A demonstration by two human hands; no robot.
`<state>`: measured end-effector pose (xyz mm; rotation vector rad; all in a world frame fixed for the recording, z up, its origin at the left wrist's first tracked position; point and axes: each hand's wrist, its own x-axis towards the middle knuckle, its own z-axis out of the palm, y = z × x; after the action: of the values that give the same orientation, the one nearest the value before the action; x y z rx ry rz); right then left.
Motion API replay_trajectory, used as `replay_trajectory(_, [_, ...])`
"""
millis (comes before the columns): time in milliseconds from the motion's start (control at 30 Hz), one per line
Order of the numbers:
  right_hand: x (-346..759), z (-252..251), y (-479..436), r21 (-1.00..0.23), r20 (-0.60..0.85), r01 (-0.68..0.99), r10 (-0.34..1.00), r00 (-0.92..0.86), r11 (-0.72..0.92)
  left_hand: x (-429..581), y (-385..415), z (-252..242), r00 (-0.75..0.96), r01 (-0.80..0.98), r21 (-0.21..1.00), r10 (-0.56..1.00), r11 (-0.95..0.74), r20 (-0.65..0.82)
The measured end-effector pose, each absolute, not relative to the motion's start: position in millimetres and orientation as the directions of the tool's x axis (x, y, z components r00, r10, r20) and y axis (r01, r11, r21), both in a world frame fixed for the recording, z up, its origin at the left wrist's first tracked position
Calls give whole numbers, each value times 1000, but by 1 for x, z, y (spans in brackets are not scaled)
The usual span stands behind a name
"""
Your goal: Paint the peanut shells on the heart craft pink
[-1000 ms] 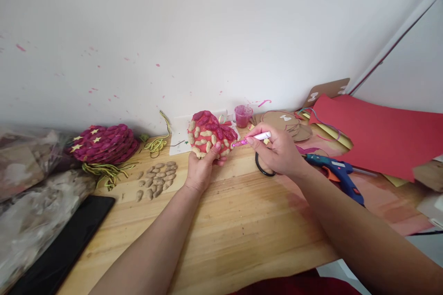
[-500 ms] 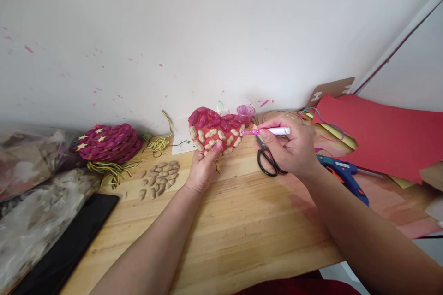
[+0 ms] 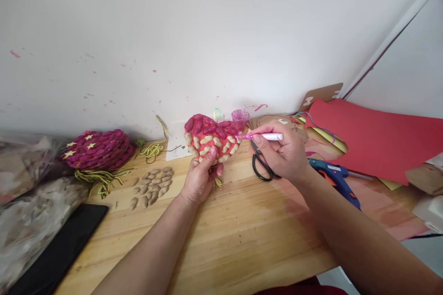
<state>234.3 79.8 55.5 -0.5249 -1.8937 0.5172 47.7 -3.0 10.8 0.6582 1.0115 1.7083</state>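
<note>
My left hand (image 3: 201, 176) grips the lower edge of a red round craft piece (image 3: 205, 140) covered in peanut shells, thumb on its front. Its upper shells are painted magenta; the lower ones are bare tan. Between the thumb and fingers of my right hand (image 3: 282, 147) is a paintbrush (image 3: 272, 137) with a white handle and a pink-coated tip. That tip is at the right edge of the craft piece, by a bare shell; whether it touches I cannot tell. Behind stands a clear cup (image 3: 240, 116) stained pink. Black-handled scissors (image 3: 262, 168) lie under my right hand.
Loose peanuts (image 3: 155, 184) lie left on the wooden table (image 3: 221, 239). Beyond them are stacked magenta craft pieces (image 3: 98, 150) with yellow stars, yellow yarn (image 3: 152, 150), plastic bags (image 3: 38, 221) and a black tablet-like slab (image 3: 58, 249). Rightward are a blue glue gun (image 3: 337, 177) and red sheets (image 3: 374, 136).
The view has shifted slightly, so everything sits a little further left and lower. The brush tip has moved slightly down along the craft piece's right edge. Both grips are unchanged.
</note>
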Motion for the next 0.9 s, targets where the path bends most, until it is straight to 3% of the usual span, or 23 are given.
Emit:
replay_trajectory(167, [232, 52, 78, -636, 690, 96, 620, -375, 766, 51, -1, 8, -406, -459, 864, 914, -207, 4])
replay_trajectory(467, [233, 52, 79, -687, 643, 113, 673, -366, 718, 50, 0, 2, -401, -439, 890, 913, -122, -72])
replay_trajectory(900, [234, 41, 92, -760, 552, 125, 735, -393, 638, 51, 3, 4, -490, -382, 901, 872, -204, -11])
